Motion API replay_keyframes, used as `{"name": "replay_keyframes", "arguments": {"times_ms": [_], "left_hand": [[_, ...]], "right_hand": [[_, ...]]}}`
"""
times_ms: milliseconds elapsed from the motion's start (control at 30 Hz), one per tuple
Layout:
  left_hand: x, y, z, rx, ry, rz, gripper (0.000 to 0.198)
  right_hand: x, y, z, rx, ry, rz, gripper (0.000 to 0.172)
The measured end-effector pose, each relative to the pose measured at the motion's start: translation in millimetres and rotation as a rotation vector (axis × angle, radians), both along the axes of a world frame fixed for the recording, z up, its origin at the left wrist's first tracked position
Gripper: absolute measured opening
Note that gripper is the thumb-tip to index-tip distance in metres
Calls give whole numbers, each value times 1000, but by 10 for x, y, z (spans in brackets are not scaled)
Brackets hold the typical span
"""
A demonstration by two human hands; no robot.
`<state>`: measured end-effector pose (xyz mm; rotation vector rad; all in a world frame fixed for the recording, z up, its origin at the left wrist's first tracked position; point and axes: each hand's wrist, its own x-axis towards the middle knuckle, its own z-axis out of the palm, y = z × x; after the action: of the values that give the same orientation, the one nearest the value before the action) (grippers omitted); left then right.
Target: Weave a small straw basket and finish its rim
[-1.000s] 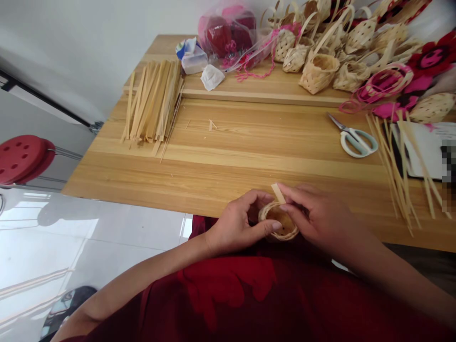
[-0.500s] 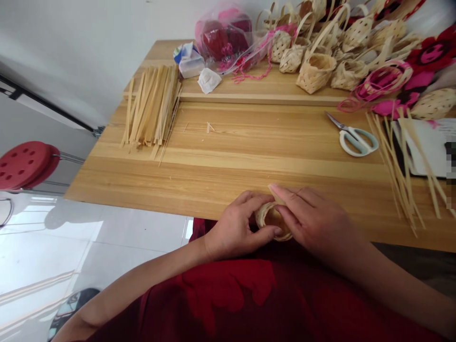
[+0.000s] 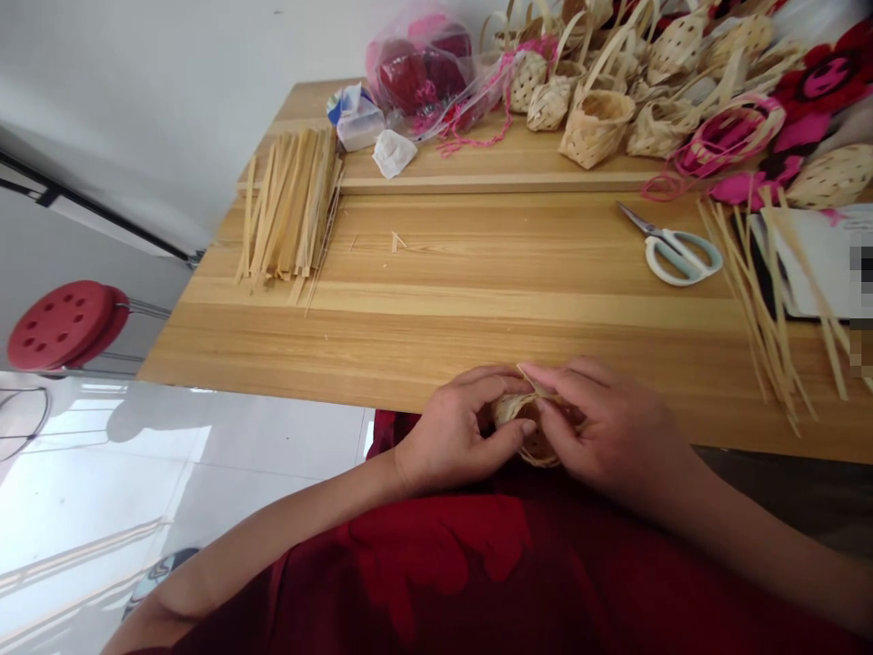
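A small round woven basket point(image 3: 508, 409) of pale strips sits between my hands at the table's front edge, its opening tipped up toward me. My left hand point(image 3: 470, 420) is wrapped round its left side, thumb over the rim. On the far rim, my right hand point(image 3: 600, 414) pinches a pale flat strip point(image 3: 528, 375) between thumb and forefinger; the strip's end pokes up past the fingertips. Fingers cover much of the basket's wall, and its underside is hidden.
White-handled scissors point(image 3: 682, 255) lie ahead to the right, beside loose thin strips point(image 3: 757, 309) and a notebook point(image 3: 818, 264). A bundle of flat strips point(image 3: 290, 205) lies at left. Finished woven baskets point(image 3: 597, 127) and a plastic bag point(image 3: 423, 73) crowd the back. A red stool point(image 3: 65, 323) stands left.
The strip at the rim has tilted lower under my right fingers, and my right thumb has shifted slightly. My left hand keeps its hold. The whole view has turned a little.
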<state>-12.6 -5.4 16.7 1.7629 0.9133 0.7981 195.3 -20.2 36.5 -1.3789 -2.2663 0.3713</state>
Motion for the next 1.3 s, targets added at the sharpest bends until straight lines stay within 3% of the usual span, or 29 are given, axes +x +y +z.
{"name": "replay_keyframes", "arguments": {"times_ms": [100,467,667,867,1067,1300], "left_hand": [[-15,-16,11,-118,35,22,23],[-61,-67,38,-345,-48,87,39],[-79,-58,11,-138,-33,-1,27],[-75,-76,-15,-93,-57,-35,32],[-77,-99,-58,-3,-8,-67,35],[-54,-76,12,47,15,-68,31]], "right_hand": [[-33,-12,35,-41,30,-9,36],[-32,2,-42,17,57,110,43],[-49,16,41,110,-62,142,38],[-42,1,93,168,-111,151,33],[-12,-22,162,123,-112,169,29],[17,-102,171,74,-47,93,30]]}}
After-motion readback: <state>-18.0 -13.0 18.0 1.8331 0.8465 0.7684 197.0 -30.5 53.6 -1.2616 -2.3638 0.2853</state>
